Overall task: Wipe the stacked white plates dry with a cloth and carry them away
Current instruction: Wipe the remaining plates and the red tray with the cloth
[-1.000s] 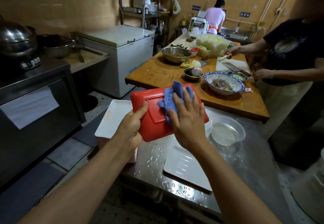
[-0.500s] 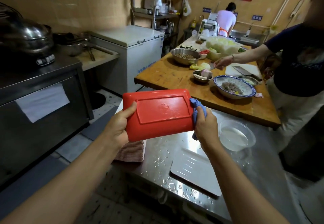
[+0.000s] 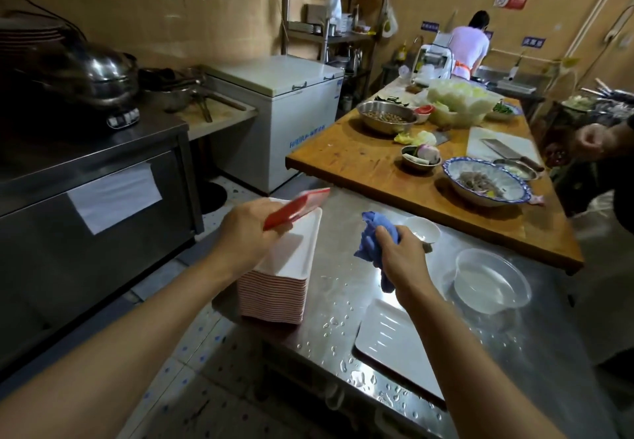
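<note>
A tall stack of rectangular plates [image 3: 291, 260], white inside and red underneath, stands at the left edge of the wet steel table [image 3: 535, 346]. My left hand [image 3: 247, 232] grips one plate [image 3: 296, 208] by its near end, tilted with its red underside up, just over the stack's top. My right hand [image 3: 401, 260] holds a bunched blue cloth [image 3: 372, 244] above the table, to the right of the stack. One more white plate [image 3: 394, 346] lies alone on the table near my right forearm.
A clear plastic bowl [image 3: 490, 280] and a small white dish [image 3: 423, 229] sit on the steel table. Behind is a wooden table [image 3: 350, 160] with bowls, vegetables and a cleaver. A person's hand [image 3: 590, 138] is at the right; another person stands far back. A steel cabinet [image 3: 96, 198] is on the left.
My right hand took the cloth off the red-backed plate and drew it right. My left hand swung the plate down and left, onto the top of the stack.
</note>
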The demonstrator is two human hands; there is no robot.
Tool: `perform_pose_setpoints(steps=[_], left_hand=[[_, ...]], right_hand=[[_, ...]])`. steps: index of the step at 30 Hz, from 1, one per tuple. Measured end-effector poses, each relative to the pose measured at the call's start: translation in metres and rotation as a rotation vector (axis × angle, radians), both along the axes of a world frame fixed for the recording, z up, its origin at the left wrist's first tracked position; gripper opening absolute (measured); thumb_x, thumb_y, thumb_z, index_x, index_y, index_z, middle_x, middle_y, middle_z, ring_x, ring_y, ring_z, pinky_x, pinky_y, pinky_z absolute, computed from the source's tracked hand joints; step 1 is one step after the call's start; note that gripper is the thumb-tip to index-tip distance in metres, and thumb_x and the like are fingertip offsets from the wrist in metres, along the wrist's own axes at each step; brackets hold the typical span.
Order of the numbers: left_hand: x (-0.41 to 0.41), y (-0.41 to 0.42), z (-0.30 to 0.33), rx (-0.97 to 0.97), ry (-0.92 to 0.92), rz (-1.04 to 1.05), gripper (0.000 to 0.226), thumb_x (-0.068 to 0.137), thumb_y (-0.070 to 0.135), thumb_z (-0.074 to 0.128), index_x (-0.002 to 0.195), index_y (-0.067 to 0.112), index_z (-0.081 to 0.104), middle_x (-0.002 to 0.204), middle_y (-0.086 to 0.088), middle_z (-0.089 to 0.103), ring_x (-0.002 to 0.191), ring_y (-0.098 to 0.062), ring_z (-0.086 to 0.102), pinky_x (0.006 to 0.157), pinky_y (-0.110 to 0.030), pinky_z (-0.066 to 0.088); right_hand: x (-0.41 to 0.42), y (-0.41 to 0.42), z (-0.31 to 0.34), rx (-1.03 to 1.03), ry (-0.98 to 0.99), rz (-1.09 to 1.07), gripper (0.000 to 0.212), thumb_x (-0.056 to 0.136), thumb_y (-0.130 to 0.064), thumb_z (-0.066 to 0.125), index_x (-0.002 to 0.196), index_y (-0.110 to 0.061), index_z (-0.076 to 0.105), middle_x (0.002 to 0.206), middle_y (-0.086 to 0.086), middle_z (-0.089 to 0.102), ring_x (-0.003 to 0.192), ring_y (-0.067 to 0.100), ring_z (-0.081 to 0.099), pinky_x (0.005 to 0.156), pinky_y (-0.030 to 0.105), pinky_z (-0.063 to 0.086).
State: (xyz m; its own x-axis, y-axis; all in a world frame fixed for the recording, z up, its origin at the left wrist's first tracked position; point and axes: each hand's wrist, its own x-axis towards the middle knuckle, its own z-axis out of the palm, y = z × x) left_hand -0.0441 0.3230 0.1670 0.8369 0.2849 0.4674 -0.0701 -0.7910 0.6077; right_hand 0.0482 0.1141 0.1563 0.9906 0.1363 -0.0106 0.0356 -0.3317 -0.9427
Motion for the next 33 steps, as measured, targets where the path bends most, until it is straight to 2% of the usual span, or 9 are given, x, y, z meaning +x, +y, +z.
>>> perform_pose_setpoints(steps=[3,6,9,14,16,20,24,28,33], left_hand=[[0.0,0.006,-0.017,0.361,0.064,-0.031,0.015,0.087,0.021,0.065,0.099,0.014,0.071,0.088,-0.001,0.062,0.08,-0.02,0.059,0.063,-0.031,0.048],[-0.005,0.007,-0.034,0.529,0.164,-0.083,0.019,0.089,0.014,0.061,0.106,0.014,0.069,0.1,-0.004,0.063,0.092,-0.023,0.06,0.068,-0.039,0.053],[-0.01,0.002,-0.046,0.589,0.196,-0.129,0.019,0.087,0.004,0.059,0.103,0.008,0.069,0.098,-0.009,0.063,0.092,-0.027,0.059,0.061,-0.041,0.053],[-0.01,-0.001,-0.056,0.666,0.157,-0.117,0.017,0.07,-0.007,0.075,0.085,0.001,0.07,0.082,-0.013,0.065,0.074,-0.03,0.063,0.04,-0.039,0.05],[-0.007,0.0,-0.063,0.672,0.18,-0.12,0.016,0.07,-0.007,0.074,0.083,0.001,0.068,0.085,-0.013,0.066,0.075,-0.031,0.063,0.04,-0.038,0.05],[0.001,0.006,-0.08,0.679,0.286,-0.105,0.011,0.084,0.004,0.063,0.096,0.005,0.065,0.107,-0.011,0.063,0.096,-0.029,0.059,0.057,-0.038,0.052],[0.01,0.013,-0.089,0.615,0.332,-0.13,0.031,0.074,0.005,0.075,0.104,0.005,0.065,0.114,-0.01,0.063,0.105,-0.031,0.058,0.063,-0.044,0.055],[0.021,0.021,-0.096,0.613,0.444,-0.115,0.054,0.082,0.042,0.067,0.127,0.016,0.052,0.135,0.002,0.048,0.124,-0.017,0.042,0.08,-0.037,0.048],[0.027,0.017,-0.097,0.607,0.426,-0.058,0.058,0.081,0.059,0.056,0.117,0.013,0.058,0.128,-0.001,0.053,0.118,-0.019,0.046,0.079,-0.038,0.048]], right_hand=[[-0.003,0.005,-0.002,-0.023,-0.034,0.038,0.018,0.095,-0.028,0.049,0.098,-0.011,0.056,0.095,0.014,0.066,0.088,0.028,0.063,0.077,0.038,0.049],[-0.006,0.005,-0.007,-0.014,-0.024,0.042,0.02,0.095,-0.027,0.049,0.102,-0.01,0.058,0.093,0.012,0.066,0.081,0.023,0.061,0.068,0.031,0.047],[-0.007,0.001,-0.013,0.004,-0.008,0.013,0.018,0.096,-0.027,0.048,0.098,-0.011,0.057,0.089,0.011,0.065,0.069,0.018,0.056,0.054,0.026,0.042],[-0.008,-0.005,-0.024,-0.004,0.003,-0.021,0.018,0.097,-0.028,0.047,0.095,-0.012,0.056,0.088,0.01,0.063,0.069,0.016,0.054,0.053,0.024,0.041],[-0.009,-0.008,-0.029,-0.016,0.022,-0.019,0.019,0.097,-0.03,0.046,0.094,-0.013,0.055,0.088,0.011,0.063,0.067,0.016,0.053,0.05,0.024,0.041],[-0.012,-0.014,-0.037,-0.038,0.034,-0.032,0.019,0.097,-0.03,0.045,0.094,-0.014,0.054,0.083,0.009,0.062,0.059,0.014,0.05,0.043,0.02,0.038],[-0.01,-0.022,-0.043,-0.032,0.055,-0.059,0.018,0.098,-0.029,0.044,0.096,-0.014,0.053,0.084,0.009,0.062,0.058,0.016,0.05,0.041,0.022,0.038],[-0.007,-0.029,-0.05,-0.029,0.076,-0.087,0.017,0.097,-0.028,0.045,0.098,-0.014,0.054,0.087,0.007,0.062,0.066,0.015,0.053,0.05,0.024,0.04],[-0.001,-0.037,-0.058,-0.025,0.094,-0.112,0.013,0.097,-0.027,0.046,0.093,-0.017,0.053,0.083,0.004,0.06,0.065,0.013,0.052,0.052,0.024,0.039]])
